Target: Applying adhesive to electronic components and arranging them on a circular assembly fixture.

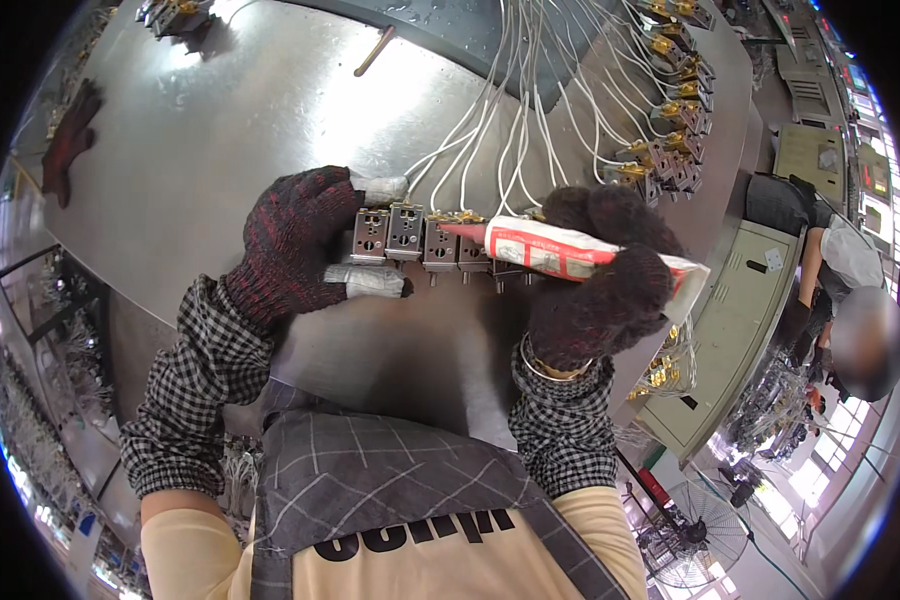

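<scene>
My left hand, in a dark red-black knitted glove with whitish wrapped fingertips, grips the left end of a row of small metal housings. Its forefinger lies along their far side, its thumb along the near side. White wires run from the housings' brassy tops toward the far side. In my gloved right hand is a white and red squeeze tube, held slanting. The tube's pinkish nozzle points left, over the top of a middle housing; contact cannot be made out. The tube and right hand hide the row's right part.
More wired housings line the metal table's right edge. A dark, wet-looking board and a small brownish stick lie at the back. A spare glove rests far left. Another person sits right, beyond greenish cabinets.
</scene>
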The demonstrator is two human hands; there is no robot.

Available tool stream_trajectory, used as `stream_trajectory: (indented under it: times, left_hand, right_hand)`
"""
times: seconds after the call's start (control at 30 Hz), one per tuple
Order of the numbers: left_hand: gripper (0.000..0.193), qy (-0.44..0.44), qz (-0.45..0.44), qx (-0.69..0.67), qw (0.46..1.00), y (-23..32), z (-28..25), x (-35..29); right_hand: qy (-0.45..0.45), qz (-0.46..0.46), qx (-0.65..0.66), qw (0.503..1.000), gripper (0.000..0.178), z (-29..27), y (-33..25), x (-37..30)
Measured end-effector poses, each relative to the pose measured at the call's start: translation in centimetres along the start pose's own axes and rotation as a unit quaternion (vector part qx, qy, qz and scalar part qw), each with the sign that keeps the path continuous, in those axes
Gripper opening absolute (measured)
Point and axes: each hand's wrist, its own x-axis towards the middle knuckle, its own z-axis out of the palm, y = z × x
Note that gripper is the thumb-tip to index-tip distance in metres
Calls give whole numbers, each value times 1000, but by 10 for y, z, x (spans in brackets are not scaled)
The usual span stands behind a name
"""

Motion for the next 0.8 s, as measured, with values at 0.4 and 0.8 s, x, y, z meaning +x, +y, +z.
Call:
stream_trajectory:
  times: [0.4, 0.8]
  left_hand:
    - [73, -37, -16, 44, 998, -1, -2, -3]
    - [69, -35, -37, 11, 999, 0, -3, -3]
  right_hand:
    - [-203, -9, -143, 969, 31, 2, -4, 0]
    - [-212, 40, -81, 973, 48, 12, -2, -13]
